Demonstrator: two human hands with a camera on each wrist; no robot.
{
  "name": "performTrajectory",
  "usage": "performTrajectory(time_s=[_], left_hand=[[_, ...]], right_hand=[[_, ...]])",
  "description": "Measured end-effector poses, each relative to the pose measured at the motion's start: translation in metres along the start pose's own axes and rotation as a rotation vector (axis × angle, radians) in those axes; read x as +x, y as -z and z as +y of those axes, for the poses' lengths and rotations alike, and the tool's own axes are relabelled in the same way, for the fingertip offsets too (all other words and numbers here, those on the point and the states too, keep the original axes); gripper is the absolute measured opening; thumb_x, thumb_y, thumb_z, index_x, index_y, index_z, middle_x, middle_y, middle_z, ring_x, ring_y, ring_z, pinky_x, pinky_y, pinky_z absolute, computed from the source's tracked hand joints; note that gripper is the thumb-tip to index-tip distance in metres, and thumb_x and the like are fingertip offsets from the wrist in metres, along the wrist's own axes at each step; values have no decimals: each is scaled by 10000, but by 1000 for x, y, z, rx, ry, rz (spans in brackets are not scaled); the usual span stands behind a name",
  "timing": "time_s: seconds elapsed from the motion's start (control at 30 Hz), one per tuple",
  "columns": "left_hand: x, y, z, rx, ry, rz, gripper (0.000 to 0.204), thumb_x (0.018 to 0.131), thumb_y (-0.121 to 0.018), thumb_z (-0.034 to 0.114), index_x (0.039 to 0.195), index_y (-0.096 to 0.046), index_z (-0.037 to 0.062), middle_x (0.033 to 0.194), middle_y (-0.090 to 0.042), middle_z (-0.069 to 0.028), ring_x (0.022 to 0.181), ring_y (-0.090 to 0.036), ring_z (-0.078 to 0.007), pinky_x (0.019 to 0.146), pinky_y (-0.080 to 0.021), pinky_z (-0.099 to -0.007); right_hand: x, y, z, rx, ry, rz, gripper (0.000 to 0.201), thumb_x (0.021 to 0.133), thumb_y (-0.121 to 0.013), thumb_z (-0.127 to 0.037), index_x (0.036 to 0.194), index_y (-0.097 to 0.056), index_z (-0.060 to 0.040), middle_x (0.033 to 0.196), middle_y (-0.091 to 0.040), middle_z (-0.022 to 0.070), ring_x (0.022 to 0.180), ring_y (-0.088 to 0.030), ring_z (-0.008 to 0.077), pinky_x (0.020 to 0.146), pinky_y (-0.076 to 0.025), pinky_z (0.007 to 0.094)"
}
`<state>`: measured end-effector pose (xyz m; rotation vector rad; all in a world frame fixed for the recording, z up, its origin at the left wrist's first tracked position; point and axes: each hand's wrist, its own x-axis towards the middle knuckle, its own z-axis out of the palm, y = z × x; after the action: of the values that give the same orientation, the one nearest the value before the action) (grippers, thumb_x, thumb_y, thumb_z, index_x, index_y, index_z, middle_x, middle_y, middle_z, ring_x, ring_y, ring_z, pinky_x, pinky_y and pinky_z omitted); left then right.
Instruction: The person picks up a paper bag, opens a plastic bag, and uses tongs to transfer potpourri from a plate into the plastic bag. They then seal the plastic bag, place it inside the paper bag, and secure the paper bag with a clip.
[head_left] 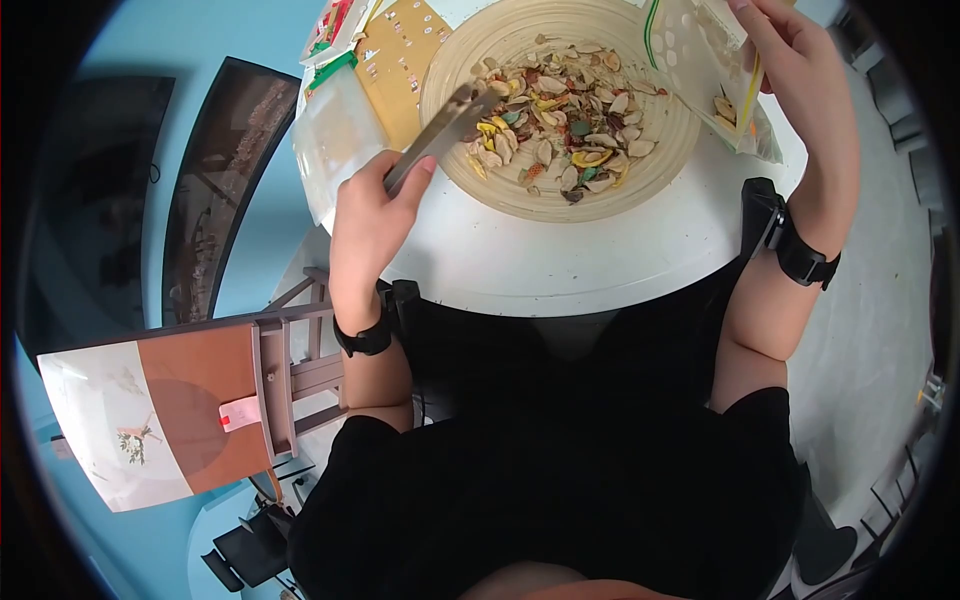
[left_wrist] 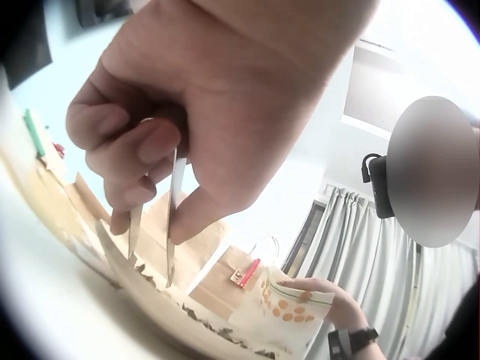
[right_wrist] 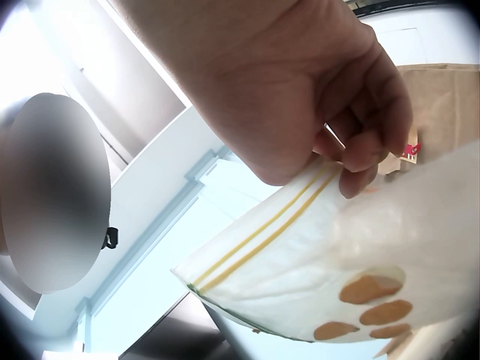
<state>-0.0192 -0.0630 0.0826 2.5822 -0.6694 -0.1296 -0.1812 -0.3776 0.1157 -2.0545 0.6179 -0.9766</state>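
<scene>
The left hand (head_left: 375, 215) grips metal tongs (head_left: 440, 135) whose tips are over the left part of a round woven tray (head_left: 560, 207). Dried petals and leaves (head_left: 545, 150) in mixed colours lie spread on the tray. In the left wrist view, the two tong arms (left_wrist: 174, 217) stand apart below the fingers of the left hand (left_wrist: 165, 112); whether anything is between the tips cannot be told. The right hand (head_left: 800, 75) pinches the rim of a translucent zip bag (head_left: 700, 60), which holds some dried pieces. Orange dots mark the bag (right_wrist: 300, 262) beneath the right hand (right_wrist: 315, 97) in the right wrist view.
Left of the tray lie a brown patterned sheet (head_left: 400, 50), a clear plastic bag (head_left: 335, 130) and a box with red items (head_left: 335, 30). A white round table (head_left: 560, 265) carries them. An easel with a picture (head_left: 200, 410) stands at the left. Brown paper bags (left_wrist: 217, 285) stand beyond the tray.
</scene>
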Motion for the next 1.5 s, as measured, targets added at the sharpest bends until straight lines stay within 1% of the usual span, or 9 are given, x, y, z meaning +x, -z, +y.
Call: performTrajectory(time_s=[0.1, 0.23, 0.33, 0.53, 0.7, 1.03, 1.13, 1.33, 1.5], left_hand=[[7, -7, 17, -2, -55, -89, 419, 941, -723, 361, 957, -708, -57, 585, -563, -149, 516, -468, -203, 550, -427, -345], [6, -18, 36, 58, -172, -77, 424, 930, -729, 369, 991, -702, -49, 603, -617, -200, 558, -642, -326, 589, -495, -396], [7, -26, 43, 60, -215, -102, 409, 939, -739, 351, 936, -689, -55, 616, -581, -173, 540, -510, -249, 557, -429, -355], [39, -20, 54, 181, -373, -95, 331, 929, -746, 310, 944, -706, -19, 649, -612, -170, 566, -561, -283, 580, -460, -363], [50, -29, 53, 92, -338, -135, 308, 942, -737, 285, 941, -703, -21, 644, -591, -133, 571, -506, -207, 570, -419, -336], [51, -18, 46, -137, -240, -154, 288, 972, -728, 242, 899, -690, -33, 665, -561, 9, 630, -430, -61, 555, -332, -262], [45, -7, 49, -233, -286, -87, 281, 947, -750, 230, 920, -699, -45, 604, -588, -64, 562, -439, -71, 510, -347, -271], [22, 4, 68, -481, -437, -90, 274, 927, -775, 226, 937, -694, -36, 617, -583, -39, 577, -435, -66, 513, -334, -262], [33, -6, 58, -336, -322, -110, 342, 913, -783, 294, 929, -698, -37, 597, -548, -64, 565, -482, -107, 534, -386, -283]], right_hand=[[2, 4, 2, 30, -57, -31, 299, 1009, -592, -173, 836, -701, 45, 635, -595, -13, 557, -536, 66, 498, -410, 250], [0, 3, -5, -47, -62, 16, 294, 1008, -596, -169, 836, -701, 46, 629, -592, -9, 556, -532, 66, 498, -408, 254], [-1, -1, -6, -67, -23, 25, 294, 1009, -598, -169, 841, -702, 49, 628, -593, -7, 554, -533, 69, 499, -408, 256], [-4, -5, -8, -106, -8, 54, 289, 1013, -603, -176, 881, -720, 53, 635, -599, -1, 553, -537, 72, 503, -410, 253], [4, 5, -11, -13, -147, -24, 279, 1015, -605, -182, 915, -730, 47, 645, -607, 0, 559, -543, 69, 504, -416, 244], [6, -6, 3, -107, -69, 36, 274, 1009, -604, -173, 921, -730, 54, 660, -623, 8, 570, -549, 62, 506, -423, 242], [9, -5, 0, -115, -84, -10, 283, 1006, -606, -176, 920, -727, 65, 674, -634, 17, 581, -555, 74, 518, -426, 255], [-2, -22, -17, -164, -17, 47, 291, 1003, -610, -179, 964, -714, 90, 694, -644, 24, 614, -570, 97, 550, -434, 277], [5, -10, -2, -72, -112, 20, 293, 1010, -608, -193, 1002, -723, 77, 694, -644, 23, 613, -573, 90, 545, -437, 271]])
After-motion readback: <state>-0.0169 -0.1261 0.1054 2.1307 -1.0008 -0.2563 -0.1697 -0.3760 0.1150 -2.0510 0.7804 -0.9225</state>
